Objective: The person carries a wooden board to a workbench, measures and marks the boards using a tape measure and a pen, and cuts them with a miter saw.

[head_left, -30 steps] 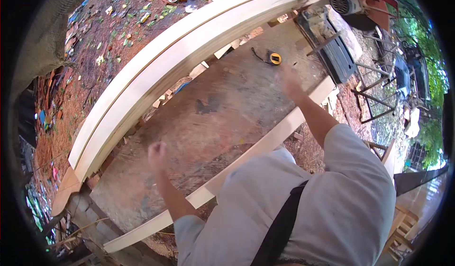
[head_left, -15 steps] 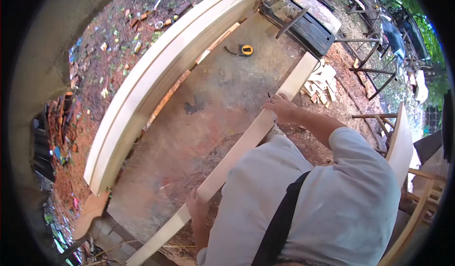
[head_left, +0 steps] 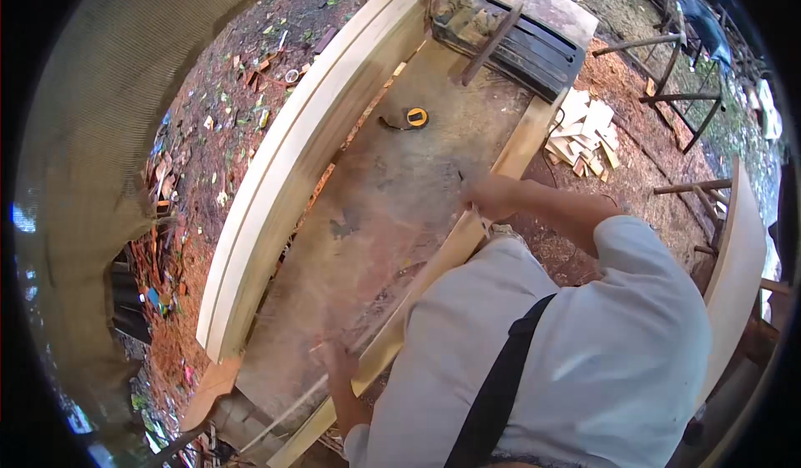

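Note:
A long wooden board (head_left: 467, 239) runs along the near side of the worktable, a yellowish face now turned up towards me. My right hand (head_left: 494, 197), blurred, is closed at the board's upper half. A thin dark tip, like a pencil's, pokes out beyond its fingers. Further down the board, my left hand (head_left: 335, 361) reaches across it with fingers curled at its far side; motion smears them. Beside that hand lies a thin pale strip or edge (head_left: 288, 414); whether it belongs to the board, I cannot tell.
Curved, stacked wooden pieces (head_left: 288, 168) line the table's far side. A yellow and black tape measure (head_left: 416, 118) lies on the dusty worktable (head_left: 359, 209). A power saw with a black base (head_left: 534, 47) stands at the top end. Wood offcuts (head_left: 581, 134) are heaped on the ground.
The board has been turned, from a pale pinkish face to a yellowish one. My left hand has shifted slightly across its far side. The view has swung a little.

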Tool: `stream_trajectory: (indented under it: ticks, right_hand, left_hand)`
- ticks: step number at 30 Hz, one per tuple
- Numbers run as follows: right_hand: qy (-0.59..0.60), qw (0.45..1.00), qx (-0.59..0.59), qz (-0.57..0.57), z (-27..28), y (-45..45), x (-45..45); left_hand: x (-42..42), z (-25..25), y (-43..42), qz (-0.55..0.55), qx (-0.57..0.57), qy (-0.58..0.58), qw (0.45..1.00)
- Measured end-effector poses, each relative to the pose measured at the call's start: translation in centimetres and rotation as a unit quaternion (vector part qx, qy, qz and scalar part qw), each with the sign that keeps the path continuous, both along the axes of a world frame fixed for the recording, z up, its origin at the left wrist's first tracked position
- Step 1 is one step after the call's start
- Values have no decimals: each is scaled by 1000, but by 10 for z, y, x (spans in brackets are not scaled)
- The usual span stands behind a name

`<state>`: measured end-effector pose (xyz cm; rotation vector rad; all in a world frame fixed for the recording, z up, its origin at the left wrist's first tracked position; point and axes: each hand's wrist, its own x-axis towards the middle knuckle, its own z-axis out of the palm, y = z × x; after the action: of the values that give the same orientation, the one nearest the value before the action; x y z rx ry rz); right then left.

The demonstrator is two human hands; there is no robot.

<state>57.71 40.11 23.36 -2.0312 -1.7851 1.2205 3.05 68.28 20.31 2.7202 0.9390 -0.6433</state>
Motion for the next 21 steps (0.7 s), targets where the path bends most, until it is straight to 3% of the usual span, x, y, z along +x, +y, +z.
stream_trajectory:
  ticks: [2,3,5,7,8,10,15,18,21]
  right_hand:
    - [-73,976,155,-132,23,-6,18]
    - [-72,977,157,-128,20,-6,31]
    - [-178,917,333,-127,9,-5,61]
    - [-215,892,359,-172,-5,-1,80]
    - [-252,863,382,-214,-16,2,90]
    - [-276,862,352,-238,-28,5,104]
    - [-172,906,273,-273,-32,-11,132]
    - [-155,895,317,-272,-53,-14,144]
    - [-214,884,312,-275,-68,-4,156]
  left_hand:
    - [40,28,-17,41,12,-18,999]
    - [59,30,-22,25,16,-66,997]
    - [93,22,-21,8,25,-113,993]
    - [122,-8,-20,-67,154,-193,967]
    - [140,-8,-23,-63,155,-192,967]
    - [173,-4,-30,107,-30,-133,985]
    - [220,-8,-56,122,87,-80,985]
    - [248,-3,-65,158,118,-27,980]
    - [259,0,-58,146,131,-43,980]
